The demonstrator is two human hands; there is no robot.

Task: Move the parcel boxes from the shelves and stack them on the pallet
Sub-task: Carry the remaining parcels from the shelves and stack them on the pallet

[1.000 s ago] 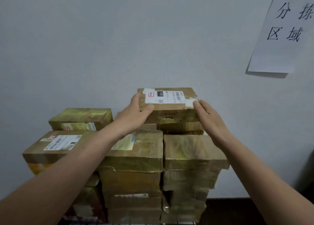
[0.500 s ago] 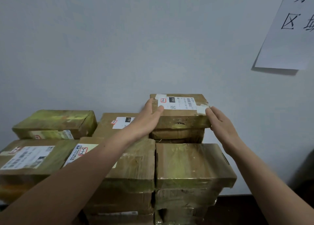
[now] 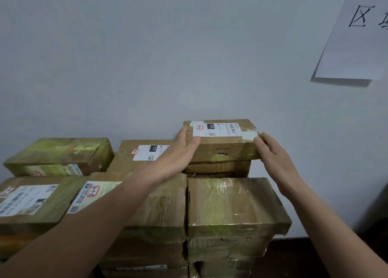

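A small brown parcel box [image 3: 225, 149] with a white shipping label lies on top of the stack, on another small box [image 3: 218, 168], close to the wall. My left hand [image 3: 180, 152] presses its left end, with the thumb on the front edge. My right hand [image 3: 273, 158] touches its right front corner with the fingers stretched out. The box is pinched between both hands. Below it sits a larger taped box [image 3: 233, 202], and a labelled box [image 3: 136, 152] lies just left of my left hand.
More taped boxes fill the left side: a greenish one [image 3: 60, 154] at the back and a labelled one [image 3: 31, 202] in front. The grey wall [image 3: 168, 57] stands right behind the stack, with a paper sign [image 3: 361, 36] at upper right. Dark floor [image 3: 294, 256] shows at lower right.
My view has come closer and higher over the stack, so more box tops show on the left. Both hands have stayed on the ends of the top box.
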